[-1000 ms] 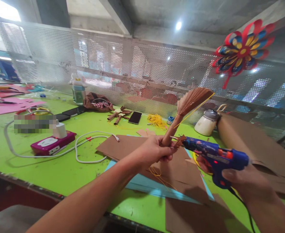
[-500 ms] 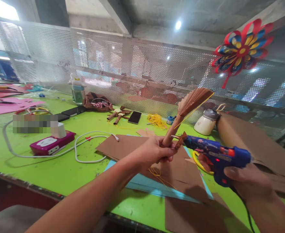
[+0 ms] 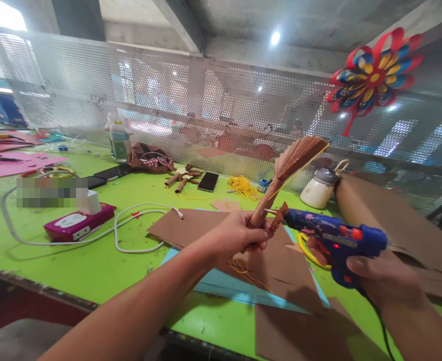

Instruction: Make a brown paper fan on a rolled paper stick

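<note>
My left hand [image 3: 239, 233] is closed around the rolled handle of a brown paper fan [image 3: 294, 156], held tilted up to the right above the table. A yellow thread [image 3: 299, 169] runs along the fan and dangles below my fist. My right hand [image 3: 382, 281] grips a blue glue gun [image 3: 336, 239], its red light lit. The gun's nozzle touches a small brown paper scrap at the fan's handle, just right of my left fingers.
Brown card sheets [image 3: 277, 265] and a light blue sheet [image 3: 224, 286] lie on the green table [image 3: 104, 265]. A pink power strip [image 3: 74, 224] with white cable sits left. A phone [image 3: 208, 181], yellow thread pile [image 3: 242, 186], white pot [image 3: 320, 190], brown paper roll [image 3: 386, 220] and mesh screen [image 3: 191, 110] stand behind.
The glue gun's nozzle has edged slightly up and left against the fan's handle. My left hand and the fan have stayed almost still.
</note>
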{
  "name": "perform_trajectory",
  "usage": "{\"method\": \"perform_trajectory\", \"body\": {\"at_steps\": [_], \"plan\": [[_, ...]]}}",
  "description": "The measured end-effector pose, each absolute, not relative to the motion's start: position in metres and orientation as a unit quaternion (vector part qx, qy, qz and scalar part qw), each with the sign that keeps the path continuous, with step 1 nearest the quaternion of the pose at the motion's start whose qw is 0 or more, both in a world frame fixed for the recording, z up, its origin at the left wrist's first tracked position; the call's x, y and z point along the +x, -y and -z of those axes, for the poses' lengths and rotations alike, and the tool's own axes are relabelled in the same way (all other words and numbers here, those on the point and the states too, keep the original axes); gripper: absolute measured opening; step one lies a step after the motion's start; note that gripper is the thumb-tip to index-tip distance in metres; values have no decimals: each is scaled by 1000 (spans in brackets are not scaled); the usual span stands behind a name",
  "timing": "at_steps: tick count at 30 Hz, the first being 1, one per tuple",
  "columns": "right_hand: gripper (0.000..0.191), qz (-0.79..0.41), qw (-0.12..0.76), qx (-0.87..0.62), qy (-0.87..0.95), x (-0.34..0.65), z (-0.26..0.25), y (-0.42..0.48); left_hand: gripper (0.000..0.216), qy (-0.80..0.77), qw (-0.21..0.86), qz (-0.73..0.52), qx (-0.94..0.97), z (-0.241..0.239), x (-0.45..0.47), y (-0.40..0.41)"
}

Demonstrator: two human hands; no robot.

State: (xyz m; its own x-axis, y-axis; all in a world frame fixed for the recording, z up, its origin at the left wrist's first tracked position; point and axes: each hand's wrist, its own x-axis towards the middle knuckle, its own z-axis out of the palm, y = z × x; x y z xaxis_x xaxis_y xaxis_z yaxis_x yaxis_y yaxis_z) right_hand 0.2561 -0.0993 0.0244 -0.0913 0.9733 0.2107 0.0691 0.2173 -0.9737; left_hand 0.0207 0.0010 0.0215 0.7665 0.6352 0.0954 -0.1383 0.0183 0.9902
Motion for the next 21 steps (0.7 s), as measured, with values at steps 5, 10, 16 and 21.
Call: {"method": "perform_trajectory", "body": {"at_steps": [5,10,16,21], "plan": [[43,-446,497,-435,604,254,-24,99,11,-204,685,-269,646,-22,20,-1],[44,-452,524,-425,583,257,-23,98,14,-194,701,-263,634,-20,20,-1],[42,-462,512,-422,589,262,-20,97,14,-198,717,-259,616,-20,20,0],[48,-475,529,-396,581,265,-13,92,13,-163,733,-246,613,-22,19,1]]}}
